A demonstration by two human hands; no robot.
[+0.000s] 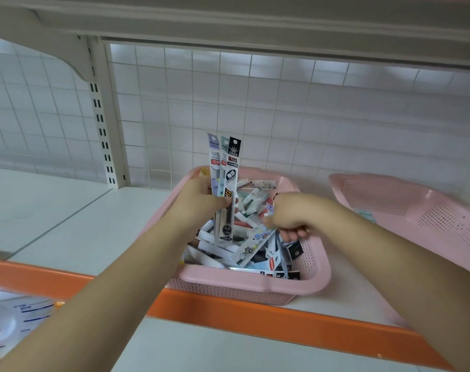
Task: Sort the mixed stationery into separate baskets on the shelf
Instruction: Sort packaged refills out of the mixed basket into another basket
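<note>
A shop, by its fittings: a white metal shelf (67, 224) of the retail display kind, with a slotted upright (102, 124), a bracket (67, 52) under the shelf above, and a wire grid (282, 103) as back panel; an orange strip (228, 310) runs along the shelf's front edge, as on store shelving; a pink basket (255, 285) holds a heap of stationery in sealed packs (224, 167) with printed labels and hang holes; a second basket (416, 210) stands beside it.

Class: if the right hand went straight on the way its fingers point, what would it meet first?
The right hand would probably meet the packets heaped in the basket first; depth is unclear.
</note>
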